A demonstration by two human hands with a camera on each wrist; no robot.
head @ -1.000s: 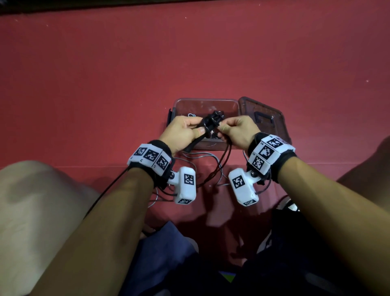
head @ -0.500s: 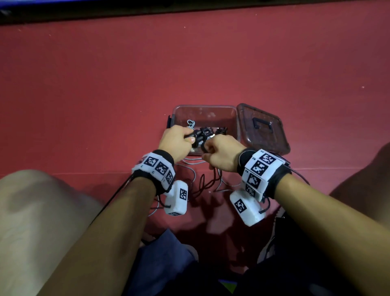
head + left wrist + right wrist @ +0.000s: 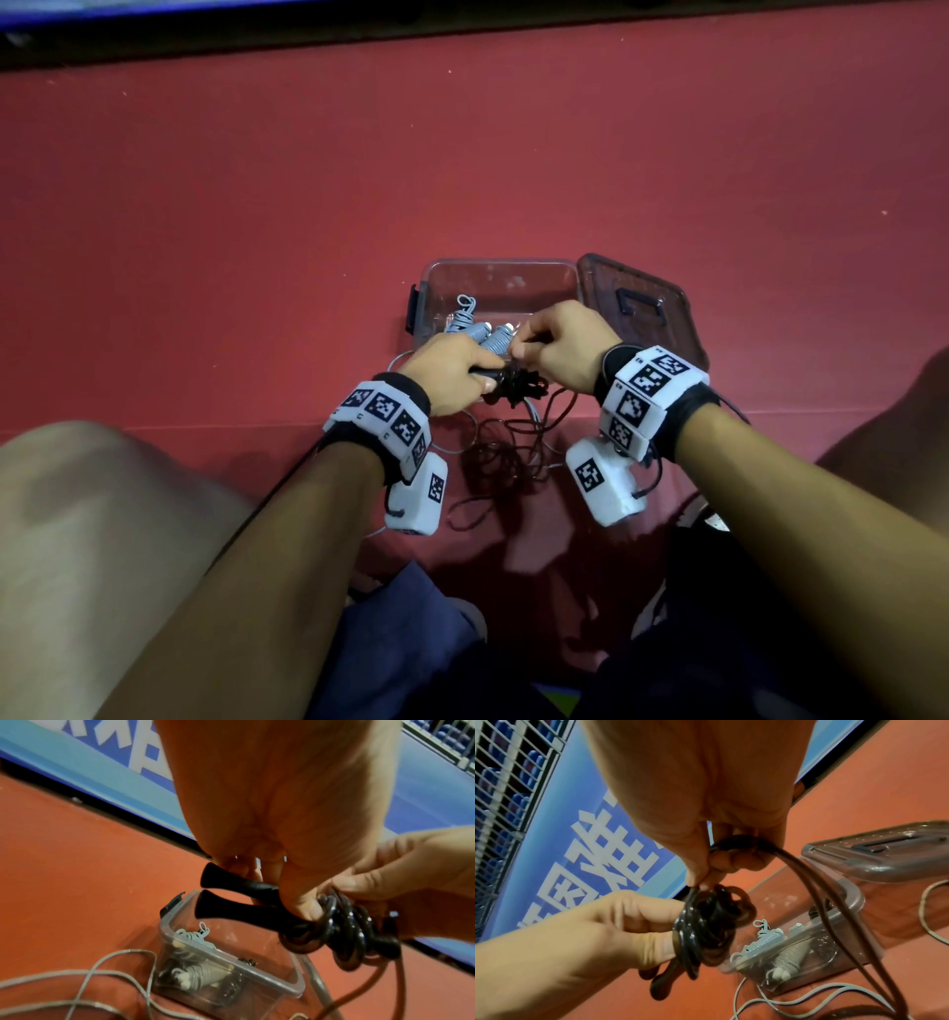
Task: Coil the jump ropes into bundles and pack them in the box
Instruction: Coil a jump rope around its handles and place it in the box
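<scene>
My left hand [image 3: 462,372] grips the two black handles [image 3: 231,882] of a black jump rope side by side, just above the near edge of the clear plastic box [image 3: 493,264]. Several turns of black cord [image 3: 342,933] are wound round the handles' far end. My right hand [image 3: 531,347] pinches the cord [image 3: 834,902] right at that coil [image 3: 706,927]. The unwound black cord [image 3: 513,447] trails down to the floor between my wrists. A coiled grey jump rope [image 3: 482,334] lies in the box.
The box's smoky lid [image 3: 642,308] leans against the box's right side. A loose grey rope [image 3: 102,973] lies in loops on the red floor before the box. My knees flank the spot, and a blue board [image 3: 590,841] runs along the far edge.
Both hands have come back toward me with the black rope, from over the box to its near edge. The right hand has shifted over the coil, and the grey bundle now shows.
</scene>
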